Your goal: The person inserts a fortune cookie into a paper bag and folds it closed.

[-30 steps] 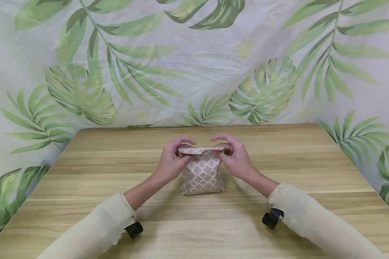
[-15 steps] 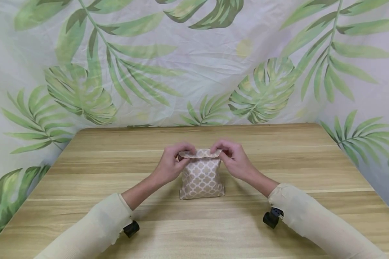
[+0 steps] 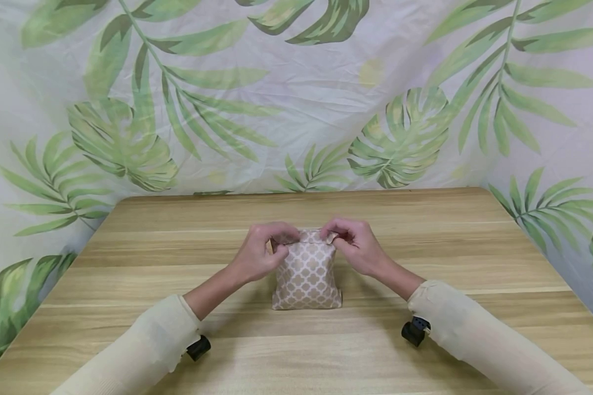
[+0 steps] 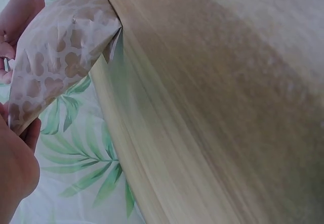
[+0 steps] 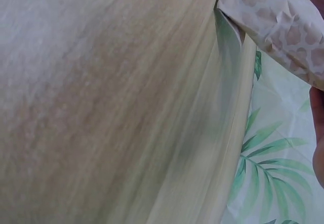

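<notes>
A tan paper bag (image 3: pixel 308 277) with a white quatrefoil pattern stands in the middle of the table in the head view, its body bulging and its top edge folded over. At the top left corner my left hand (image 3: pixel 258 253) pinches the fold, thumb on the near side and fingers over the top. My right hand (image 3: pixel 359 248) pinches the top right corner, where a small bit of the folded edge sticks up. The left wrist view shows the bag (image 4: pixel 61 52) side-on, with the left fingers round its top corner. Whatever the bag contains is hidden.
The wood-grain table (image 3: pixel 153 247) extends on all sides of the bag. Behind it hangs a white cloth (image 3: pixel 316 99) printed with green leaves. Black wrist cameras are strapped under both cream sleeves (image 3: pixel 148 334).
The bag's top has been folded down toward me, and both hands' fingers have come down onto the fold. The bag's base has slid slightly nearer.
</notes>
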Motion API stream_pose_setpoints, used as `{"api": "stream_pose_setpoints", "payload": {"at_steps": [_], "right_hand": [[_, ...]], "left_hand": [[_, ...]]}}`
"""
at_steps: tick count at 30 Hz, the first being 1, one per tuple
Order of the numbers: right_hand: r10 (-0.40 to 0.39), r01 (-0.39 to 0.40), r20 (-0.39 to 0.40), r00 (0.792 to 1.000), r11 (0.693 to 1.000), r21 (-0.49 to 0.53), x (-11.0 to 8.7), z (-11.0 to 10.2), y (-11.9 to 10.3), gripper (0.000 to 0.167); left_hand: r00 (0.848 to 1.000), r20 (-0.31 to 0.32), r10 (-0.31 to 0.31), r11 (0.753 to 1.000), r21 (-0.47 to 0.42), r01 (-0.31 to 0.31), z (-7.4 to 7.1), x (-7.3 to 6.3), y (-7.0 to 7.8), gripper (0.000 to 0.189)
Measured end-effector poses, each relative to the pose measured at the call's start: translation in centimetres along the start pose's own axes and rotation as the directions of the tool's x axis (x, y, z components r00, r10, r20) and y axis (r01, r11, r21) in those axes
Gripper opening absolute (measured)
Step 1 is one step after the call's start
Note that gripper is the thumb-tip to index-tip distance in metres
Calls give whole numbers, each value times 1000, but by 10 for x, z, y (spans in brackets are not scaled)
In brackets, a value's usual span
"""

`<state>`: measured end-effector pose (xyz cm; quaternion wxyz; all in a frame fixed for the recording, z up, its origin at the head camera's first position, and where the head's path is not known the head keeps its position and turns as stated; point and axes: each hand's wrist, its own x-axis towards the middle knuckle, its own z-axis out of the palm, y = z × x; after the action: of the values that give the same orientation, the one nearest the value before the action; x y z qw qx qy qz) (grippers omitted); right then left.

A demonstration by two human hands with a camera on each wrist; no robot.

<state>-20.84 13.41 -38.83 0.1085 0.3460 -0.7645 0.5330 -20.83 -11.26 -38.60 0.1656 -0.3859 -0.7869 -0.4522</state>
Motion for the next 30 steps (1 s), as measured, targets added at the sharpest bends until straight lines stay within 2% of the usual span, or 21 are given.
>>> {"api": "stream_pose_setpoints", "payload": {"at_steps": [4,7,13,16,22,26,30], "right_hand": [[-16,16,10,1000,1000,-5,0,0,1,21],[-3,3,15,1000,1000,-4,0,0,1,16],[0,0,29,1000,1000,-2,1,2,-2,16],[-5,6,36,999,1000,-6,1,3,-3,16],[10,-10,22,1000,1000,-7,2,1,-5,12],[68,-68,-6,998,998,-15,2,-3,-8,13],[102,-103,-30,994,994,-44,2,-6,-9,4]], "left_hand": [[1000,-7,-8,1000,9,8,0,1,1,21],[999,-15,-39,999,-4,39,0,3,4,9],[991,3,-134,990,-37,134,-1,5,8,19],[987,25,-159,986,-48,160,-2,6,9,14],[988,30,-154,984,-80,156,-1,7,13,7],[991,3,-133,988,-85,133,-1,8,16,10],[991,-26,-131,989,-73,129,-1,7,17,10]]}}
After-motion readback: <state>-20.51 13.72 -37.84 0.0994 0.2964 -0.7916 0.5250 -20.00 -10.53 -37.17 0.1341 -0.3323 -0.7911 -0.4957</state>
